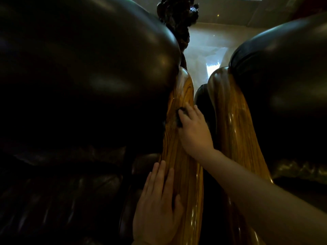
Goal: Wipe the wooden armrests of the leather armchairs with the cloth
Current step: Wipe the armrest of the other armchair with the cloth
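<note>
Head view: the right hand presses a small dark cloth against the inner edge of the left armchair's wooden armrest, fingers closed over it for rubbing pressure. The left hand lies flat and empty near the armrest's near end, probably bracing. The neighbouring armrest stands just beside. No writing or brand shows.

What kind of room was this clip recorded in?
Probably a lounge or lobby seating area, indoors. Two dark leather armchairs stand side by side with glossy wooden armrests, and a pale, shiny floor shows beyond them.
</note>
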A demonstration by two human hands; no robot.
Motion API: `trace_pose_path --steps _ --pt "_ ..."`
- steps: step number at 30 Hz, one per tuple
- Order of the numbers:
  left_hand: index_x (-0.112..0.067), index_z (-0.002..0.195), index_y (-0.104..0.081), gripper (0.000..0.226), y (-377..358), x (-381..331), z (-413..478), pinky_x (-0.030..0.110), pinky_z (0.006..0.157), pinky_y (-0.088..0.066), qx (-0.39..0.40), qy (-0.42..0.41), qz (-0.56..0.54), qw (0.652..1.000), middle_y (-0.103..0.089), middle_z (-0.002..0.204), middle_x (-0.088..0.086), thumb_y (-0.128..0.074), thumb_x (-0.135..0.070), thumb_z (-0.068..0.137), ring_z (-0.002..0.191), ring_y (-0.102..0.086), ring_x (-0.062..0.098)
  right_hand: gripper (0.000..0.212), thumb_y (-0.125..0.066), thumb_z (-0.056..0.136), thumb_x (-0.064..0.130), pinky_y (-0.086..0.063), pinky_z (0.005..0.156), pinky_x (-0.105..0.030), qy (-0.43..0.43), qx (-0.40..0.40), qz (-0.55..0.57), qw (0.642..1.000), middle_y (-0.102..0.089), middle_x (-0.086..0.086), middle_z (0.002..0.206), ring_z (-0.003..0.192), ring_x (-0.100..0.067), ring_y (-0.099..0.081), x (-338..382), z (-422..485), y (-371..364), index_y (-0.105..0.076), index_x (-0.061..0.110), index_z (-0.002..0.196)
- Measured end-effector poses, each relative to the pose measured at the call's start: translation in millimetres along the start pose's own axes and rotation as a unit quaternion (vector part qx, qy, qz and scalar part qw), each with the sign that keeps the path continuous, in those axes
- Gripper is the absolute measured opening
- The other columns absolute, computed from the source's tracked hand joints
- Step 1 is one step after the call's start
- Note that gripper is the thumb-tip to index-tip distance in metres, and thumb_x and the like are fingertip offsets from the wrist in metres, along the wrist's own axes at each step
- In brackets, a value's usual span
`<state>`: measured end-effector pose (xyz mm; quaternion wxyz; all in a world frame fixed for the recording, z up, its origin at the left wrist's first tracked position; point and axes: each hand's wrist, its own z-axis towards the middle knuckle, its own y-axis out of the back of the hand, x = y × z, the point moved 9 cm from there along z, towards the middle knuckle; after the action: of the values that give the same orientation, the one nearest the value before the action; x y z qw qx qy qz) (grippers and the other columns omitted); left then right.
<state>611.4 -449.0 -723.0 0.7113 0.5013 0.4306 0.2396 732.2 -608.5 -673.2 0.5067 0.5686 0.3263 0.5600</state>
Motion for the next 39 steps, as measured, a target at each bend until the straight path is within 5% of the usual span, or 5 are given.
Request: trace_pose_path --steps 4,12,20,30,39 --pt "-0.015 0.146 -0.039 0.063 3 -1 2 0.048 0.109 -0.041 -0.012 -0.006 0.005 1.000 -0.031 0.159 0.010 -0.047 -0.039 0.089 0.148 -0.024 0.023 0.051 -0.049 0.091 0.030 -0.019 0.118 -0.047 0.116 0.038 -0.059 0.991 -0.034 -0.005 0.156 0.147 -0.032 -0.018 9 -46 -4 -0.047 0.018 0.140" --pt "-0.016 0.146 -0.041 0.071 3 0 4 0.039 0.115 -0.033 -0.023 -0.009 -0.003 1.000 -0.034 0.158 0.008 -0.052 -0.041 0.080 0.147 -0.025 0.023 0.043 -0.045 0.098 0.028 -0.032 0.107 -0.050 -0.003 0.006 -0.043 0.999 -0.031 -0.007 0.157 0.140 -0.035 -0.026 9 67 0 -0.048 0.015 0.139" --pt "-0.015 0.141 -0.048 0.069 5 1 4 0.040 0.108 -0.036 -0.042 -0.013 -0.015 0.999 -0.039 0.154 0.010 -0.053 -0.038 0.077 0.144 -0.030 0.024 0.049 -0.044 0.093 0.043 -0.021 0.117 -0.056 0.200 0.078 -0.068 0.974 -0.039 0.002 0.154 0.145 -0.029 -0.026 31 -21 -17 -0.045 0.029 0.140" --pt "-0.016 0.144 -0.042 0.068 1 0 2 0.046 0.105 -0.043 -0.031 -0.012 0.008 0.999 -0.036 0.156 0.008 -0.051 -0.041 0.082 0.145 -0.029 0.024 0.040 -0.042 0.098 0.023 -0.043 0.082 -0.032 -0.159 -0.016 0.143 0.977 -0.041 -0.007 0.147 0.121 -0.030 -0.051 -50 98 -11 -0.048 0.017 0.136" --pt "-0.015 0.148 -0.037 0.066 1 -1 2 0.045 0.106 -0.045 -0.008 -0.002 -0.029 1.000 -0.025 0.162 0.007 -0.047 -0.036 0.086 0.149 -0.023 0.022 0.045 -0.036 0.096 0.053 -0.018 0.115 -0.051 0.100 0.047 0.023 0.994 -0.025 0.008 0.159 0.149 -0.035 -0.010 5 -63 -7 -0.042 0.043 0.139"
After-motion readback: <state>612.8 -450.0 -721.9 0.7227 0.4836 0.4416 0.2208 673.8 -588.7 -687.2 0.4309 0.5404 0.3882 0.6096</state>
